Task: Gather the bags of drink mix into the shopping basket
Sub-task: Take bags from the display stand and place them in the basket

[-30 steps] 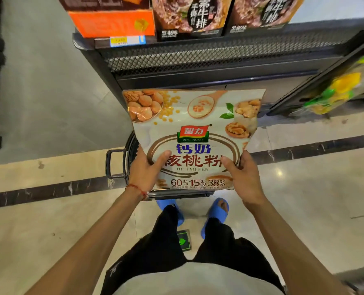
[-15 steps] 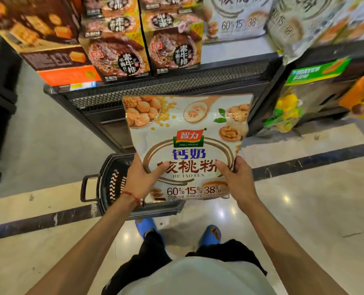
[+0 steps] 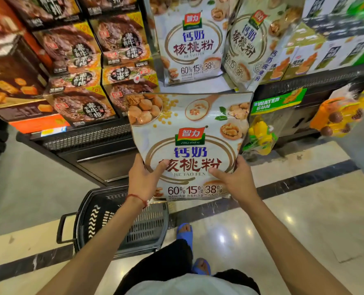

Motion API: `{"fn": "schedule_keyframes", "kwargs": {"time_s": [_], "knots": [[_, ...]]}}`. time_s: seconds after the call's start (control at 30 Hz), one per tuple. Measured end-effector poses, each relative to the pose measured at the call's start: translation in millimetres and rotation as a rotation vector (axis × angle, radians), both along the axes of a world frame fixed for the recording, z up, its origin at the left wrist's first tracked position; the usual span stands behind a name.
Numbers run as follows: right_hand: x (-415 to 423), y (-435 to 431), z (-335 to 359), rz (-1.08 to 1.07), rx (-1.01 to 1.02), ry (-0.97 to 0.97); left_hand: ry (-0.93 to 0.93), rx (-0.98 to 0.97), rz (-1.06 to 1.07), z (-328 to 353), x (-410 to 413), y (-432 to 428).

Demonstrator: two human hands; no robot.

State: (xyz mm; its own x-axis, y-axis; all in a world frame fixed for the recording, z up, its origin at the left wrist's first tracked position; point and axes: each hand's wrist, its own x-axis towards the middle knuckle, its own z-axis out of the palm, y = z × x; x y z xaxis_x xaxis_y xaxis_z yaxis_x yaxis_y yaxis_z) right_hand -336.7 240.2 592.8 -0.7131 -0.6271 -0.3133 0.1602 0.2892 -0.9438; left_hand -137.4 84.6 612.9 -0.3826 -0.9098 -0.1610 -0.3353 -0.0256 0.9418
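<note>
While the large white glossy bag of walnut drink mix [image 3: 189,145] is clamped at its lower corners just as it was a second ago, the view has swung up from the floor. The black plastic shopping basket [image 3: 96,222], which then lay almost hidden straight under the bag, now shows down and to the left of it on the pale tiled floor [image 3: 304,220], with the bag's bottom edge overlapping only its far right corner. The left grip [image 3: 143,179], a bare hand with a red thread at the wrist, lays its thumb across the printed face; the right grip [image 3: 236,182] is closed on the opposite corner the same way. So the bag hangs in the air before the black mesh shelf edge [image 3: 87,137], not in the basket. Two more white bags of the same mix [image 3: 189,45] have come into view, upright on the shelf above, so more gathering remains. The way down and left is open air, and the basket mouth looks bare where seen, though the left forearm hides part of it. Its looped handle [image 3: 62,228] and the shelf edge are the things to miss.
</note>
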Motion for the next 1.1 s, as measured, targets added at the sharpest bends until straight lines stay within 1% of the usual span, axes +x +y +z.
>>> {"fn": "schedule_keyframes", "kwargs": {"time_s": [0.37,0.47,0.57,0.8,0.97,1.1], "knots": [[-139.2,-114.6,21.8,0.037,-0.035,0.284,0.102,-0.115,0.059,9.9,-142.4,-99.5],[-173.6,-148.8,30.2,0.012,-0.026,0.299,0.092,-0.181,0.035,13.2,-177.7,-128.3],[-204.5,-178.4,37.7,0.003,-0.03,0.318,0.076,-0.208,0.045,13.8,-205.8,-154.6],[-258.2,-236.2,46.0,0.052,-0.084,0.371,0.076,-0.262,0.085,22.4,-251.9,-200.4],[-287.8,-269.2,52.1,0.105,-0.114,0.421,0.106,-0.304,0.158,34.3,-281.6,-220.1],[-306.8,-288.9,51.2,0.158,-0.121,0.42,0.058,-0.335,0.222,31.4,-298.9,-229.5]]}}
